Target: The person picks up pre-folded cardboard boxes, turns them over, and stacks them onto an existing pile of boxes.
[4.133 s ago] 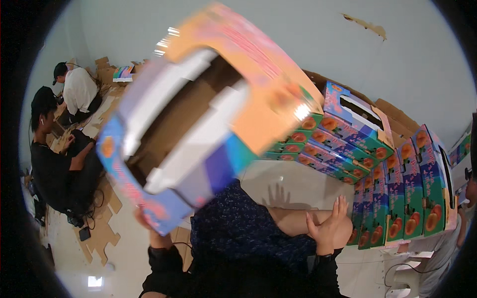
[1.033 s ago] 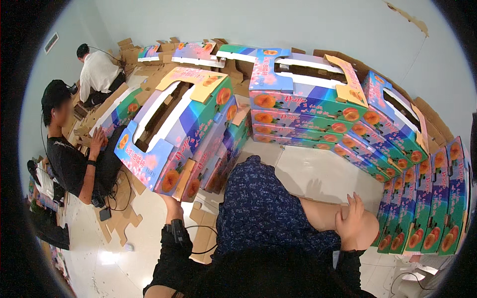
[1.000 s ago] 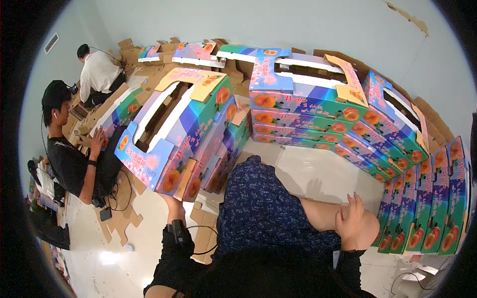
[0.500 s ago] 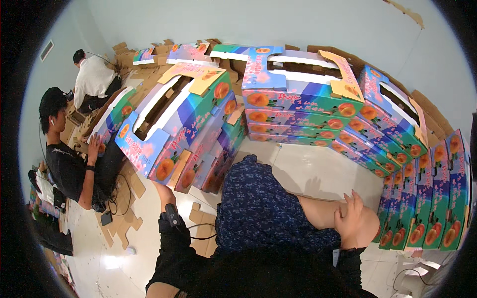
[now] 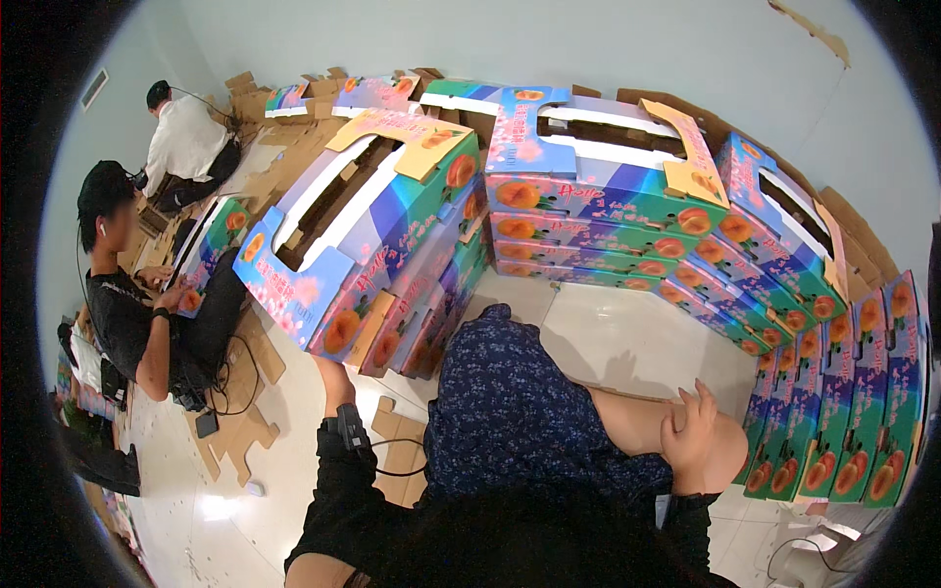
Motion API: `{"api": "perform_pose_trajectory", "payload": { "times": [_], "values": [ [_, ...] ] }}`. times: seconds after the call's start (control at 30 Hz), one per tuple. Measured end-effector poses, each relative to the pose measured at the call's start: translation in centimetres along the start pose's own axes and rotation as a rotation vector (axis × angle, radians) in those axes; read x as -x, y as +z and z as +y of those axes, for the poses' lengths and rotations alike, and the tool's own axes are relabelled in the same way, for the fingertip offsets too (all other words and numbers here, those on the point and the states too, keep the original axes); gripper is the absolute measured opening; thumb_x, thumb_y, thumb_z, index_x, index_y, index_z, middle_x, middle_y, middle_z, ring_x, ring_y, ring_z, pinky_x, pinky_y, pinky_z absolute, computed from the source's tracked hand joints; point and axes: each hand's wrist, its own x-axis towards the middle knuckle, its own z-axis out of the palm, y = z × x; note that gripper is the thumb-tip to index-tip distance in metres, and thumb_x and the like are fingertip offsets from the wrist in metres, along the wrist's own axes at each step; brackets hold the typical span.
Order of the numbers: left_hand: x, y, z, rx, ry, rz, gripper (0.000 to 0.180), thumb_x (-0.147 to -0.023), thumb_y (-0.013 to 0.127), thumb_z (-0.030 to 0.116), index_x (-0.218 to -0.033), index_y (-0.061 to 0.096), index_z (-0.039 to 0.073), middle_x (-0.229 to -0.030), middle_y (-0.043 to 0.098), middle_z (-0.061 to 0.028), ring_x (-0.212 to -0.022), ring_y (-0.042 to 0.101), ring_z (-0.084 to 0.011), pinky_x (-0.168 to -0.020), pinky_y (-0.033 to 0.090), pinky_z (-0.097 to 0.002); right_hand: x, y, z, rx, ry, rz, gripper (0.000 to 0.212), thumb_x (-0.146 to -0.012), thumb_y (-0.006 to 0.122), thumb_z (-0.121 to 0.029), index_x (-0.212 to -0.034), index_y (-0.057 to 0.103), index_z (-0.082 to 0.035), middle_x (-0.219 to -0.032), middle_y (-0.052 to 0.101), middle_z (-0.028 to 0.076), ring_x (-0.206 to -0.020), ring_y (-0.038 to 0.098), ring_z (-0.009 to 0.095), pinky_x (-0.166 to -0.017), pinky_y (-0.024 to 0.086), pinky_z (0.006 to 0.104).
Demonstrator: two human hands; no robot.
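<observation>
My left hand (image 5: 338, 385) reaches to the near lower edge of a stack of colourful fruit cartons; its fingers are hidden behind the cardboard. The top carton (image 5: 421, 211) of that stack has a long slot opening and pictures of orange fruit on its blue, pink and green sides. It leans toward the left. Over on the right, my right hand (image 5: 692, 436) rests on my bent knee, holding nothing, with its fingers apart. Beyond my knee, more cartons of the same kind (image 5: 603, 186) are piled flat with slots upward.
Another carton pile (image 5: 779, 245) stands right of the middle one, beside a row of cartons on edge (image 5: 853, 392). At left, a seated co-worker (image 5: 127, 294) handles a carton; a person in white (image 5: 186, 137) crouches farther back. Flat cardboard (image 5: 235, 441) and a cable lie on the floor.
The carton stack by my left hand has shifted slightly to the right. The seated co-worker's hands have moved on their carton. My right hand stays on my knee.
</observation>
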Motion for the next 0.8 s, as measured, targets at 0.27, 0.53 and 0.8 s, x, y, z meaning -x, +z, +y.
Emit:
{"api": "perform_pose_trajectory", "payload": {
  "times": [0.27,0.53,0.8],
  "values": [
    [-1.9,-2.7,-2.9,-0.062,0.035,0.019,0.043,-0.1,0.037,0.033,-0.132,0.045,0.005,-0.129,0.053,-0.0096,-0.118,0.051,-0.0222,-0.103,0.038,-0.0365,0.2,-0.4,0.1,-0.005,0.015,0.005,0.04,-0.07,0.061,-0.01,-0.11,0.06,-0.004,-0.129,0.047,0.02,-0.118,0.045,0.041,-0.1,0.037,0.0485],
    [-3.0,-1.9,-1.8,0.039,0.007,-0.006,0.046,-0.097,0.044,0.038,-0.131,0.047,0.007,-0.125,0.055,-0.0081,-0.115,0.055,-0.0226,-0.102,0.04,-0.0389,0.2,-0.4,0.3,-0.041,0.016,0.005,0.039,-0.069,0.063,-0.006,-0.108,0.06,-0.004,-0.129,0.047,0.021,-0.119,0.044,0.042,-0.099,0.037,0.0475],
    [-5.4,-3.2,-2.3,0.163,-0.108,-0.067,0.057,-0.096,0.039,0.048,-0.138,0.039,0.01,-0.13,0.052,-0.0074,-0.12,0.051,-0.0242,-0.103,0.04,-0.0399,0.2,0.1,0.7,-0.032,0.033,-0.004,0.04,-0.068,0.063,-0.007,-0.108,0.06,-0.005,-0.13,0.047,0.021,-0.118,0.044,0.041,-0.098,0.038,0.0473]
  ]
}}
